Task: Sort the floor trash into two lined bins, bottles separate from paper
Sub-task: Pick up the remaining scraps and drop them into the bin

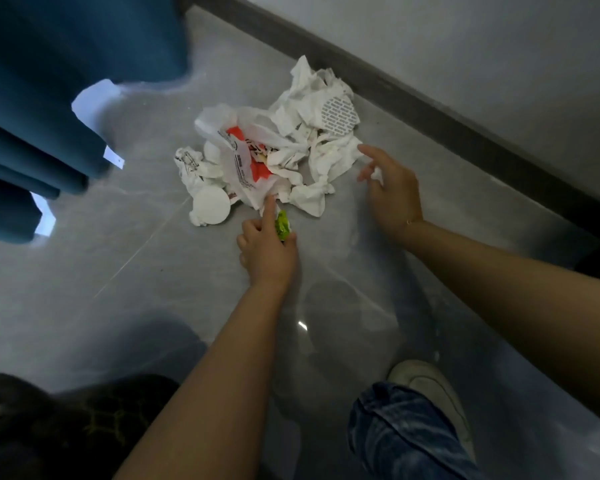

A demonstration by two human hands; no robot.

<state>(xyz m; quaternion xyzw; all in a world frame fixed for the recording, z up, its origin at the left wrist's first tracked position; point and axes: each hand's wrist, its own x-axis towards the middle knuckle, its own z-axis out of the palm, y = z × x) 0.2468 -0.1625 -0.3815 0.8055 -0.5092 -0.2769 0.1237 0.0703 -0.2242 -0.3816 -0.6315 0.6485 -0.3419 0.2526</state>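
Here, in the head view, a heap of crumpled paper [312, 157] lies on the grey floor [153, 271] at the centre of the frame, close to the dark skirting board [430, 105] that runs diagonally across the upper right. Mixed into the heap is a thin white plastic bag [243, 154] with red and black print, and a round white lid [211, 205] sits at the heap's lower left edge. A perforated round paper disc [340, 116] lies on the heap's upper right side.

The left hand [267, 251], just below the heap, has its grip closed on a small green wrapper [282, 227], with the forefinger stretched out and touching the bag's lower edge. The right hand [392, 192], at the right of the heap, has its fingers spread and loosely curled; a scrap of white paper shows beneath the palm, but I cannot tell whether that grip is closed on it.

Blue curtains [49, 98] hang in the upper left. A jeans-clad knee [406, 441] and a white shoe [430, 389] fill the lower right.
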